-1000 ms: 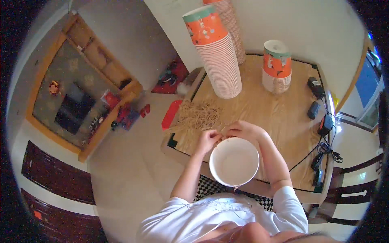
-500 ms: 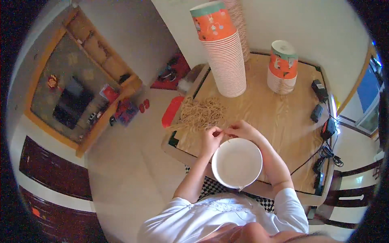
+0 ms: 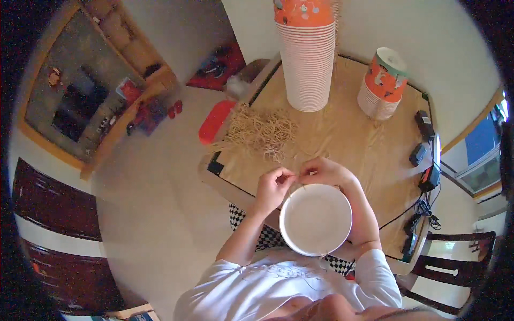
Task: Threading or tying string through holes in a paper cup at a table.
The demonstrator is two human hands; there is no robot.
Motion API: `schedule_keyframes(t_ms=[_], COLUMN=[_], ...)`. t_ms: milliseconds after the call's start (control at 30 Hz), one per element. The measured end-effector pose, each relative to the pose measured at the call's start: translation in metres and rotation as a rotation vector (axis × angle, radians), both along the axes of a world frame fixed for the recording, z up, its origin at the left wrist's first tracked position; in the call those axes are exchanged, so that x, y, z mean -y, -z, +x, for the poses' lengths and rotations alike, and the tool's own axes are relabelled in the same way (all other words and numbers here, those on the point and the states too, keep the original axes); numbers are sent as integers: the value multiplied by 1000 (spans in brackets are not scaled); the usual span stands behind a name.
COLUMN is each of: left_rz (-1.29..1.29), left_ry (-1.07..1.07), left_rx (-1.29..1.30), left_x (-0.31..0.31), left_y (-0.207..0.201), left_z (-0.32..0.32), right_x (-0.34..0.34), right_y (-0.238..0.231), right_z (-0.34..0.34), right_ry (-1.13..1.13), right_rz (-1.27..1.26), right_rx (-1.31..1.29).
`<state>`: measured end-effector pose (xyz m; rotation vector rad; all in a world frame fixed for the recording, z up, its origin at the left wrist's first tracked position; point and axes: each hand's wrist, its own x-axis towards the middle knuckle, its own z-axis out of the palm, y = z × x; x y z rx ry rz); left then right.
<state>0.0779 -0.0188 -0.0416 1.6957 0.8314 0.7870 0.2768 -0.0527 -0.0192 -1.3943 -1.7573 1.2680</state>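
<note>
A white round paper bucket (image 3: 316, 219) stands open end up at the table's near edge, right in front of me. My left hand (image 3: 274, 187) is at its far left rim, thumb and fingers pinched on a thin tan cord (image 3: 292, 192). Just to the right, my right hand (image 3: 325, 172) curls over the far rim, its fingertips pinched close to the left ones, also on the cord. Bits of cord show at the near rim too. Beyond my hands lies a loose tangled heap of tan cords (image 3: 257, 131).
Tall nested stack of orange-and-white paper buckets (image 3: 306, 64) rises at the back. A shorter stack (image 3: 383, 85) stands right of it. Black adapters (image 3: 423, 125) and cables (image 3: 423, 206) line the table's right edge. A red stool (image 3: 217, 122) sits beyond the left edge.
My view has shifted, so the table and stacks sit differently in it. My two hands have drawn slightly apart at the bucket's far rim, still pinching the cord.
</note>
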Motion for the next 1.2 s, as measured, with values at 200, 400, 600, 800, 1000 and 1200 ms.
schedule_keyframes(t_ms=[200, 400, 600, 800, 1000, 1200], left_rz=[322, 112, 139, 67, -18, -12], left_ry=[-145, 16, 25, 88, 97, 132], left_rx=[-72, -127, -155, -74, -146, -67], left_x=[1, -6, -5, -7, -7, -11], left_y=[-3, -6, 8, 35, 43, 42], left_z=[-6, -12, -10, -5, -1, -1], right_x=[-1, 1, 5, 1, -3, -4], right_y=[-2, -4, 2, 14, 11, 23], right_z=[3, 5, 15, 15, 5, 7], right_ry=[-132, -78, -65, -138, -159, -200], right_rz=[-13, -114, -32, 133, 96, 118], right_rx=[57, 17, -183, -198, -150, -224])
